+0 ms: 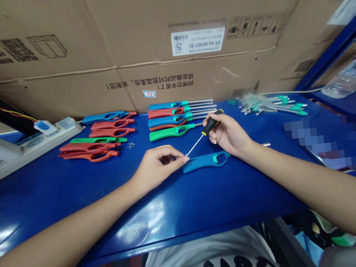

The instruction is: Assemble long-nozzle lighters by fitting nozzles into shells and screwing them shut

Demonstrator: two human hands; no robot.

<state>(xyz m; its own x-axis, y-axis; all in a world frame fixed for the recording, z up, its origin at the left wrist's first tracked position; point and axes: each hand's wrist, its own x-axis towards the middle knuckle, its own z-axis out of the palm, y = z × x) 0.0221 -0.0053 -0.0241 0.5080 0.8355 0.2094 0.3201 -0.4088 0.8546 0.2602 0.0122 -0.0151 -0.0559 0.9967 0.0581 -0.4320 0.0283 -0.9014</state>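
My right hand (230, 133) is wrapped around the black and yellow handle of a screwdriver (194, 145), its shaft slanting down to the left. At the screwdriver's tip, the thumb and index finger of my left hand (156, 166) are pinched together; whatever they hold is too small to make out. Just below lies a blue gas lighter (204, 161) with a teal trigger, flat on the blue table (174, 212). Its metal tube runs behind my right wrist. Several small screws (131, 145) lie loose to the left of my left hand.
Lighters with metal tubes (168, 133) are lined up at the back. Red, green and blue handles without tubes (91, 146) lie left, near a power strip (27, 147). Metal tubes with teal ends (271, 103) are piled at right. A cardboard box (140, 34) stands behind.
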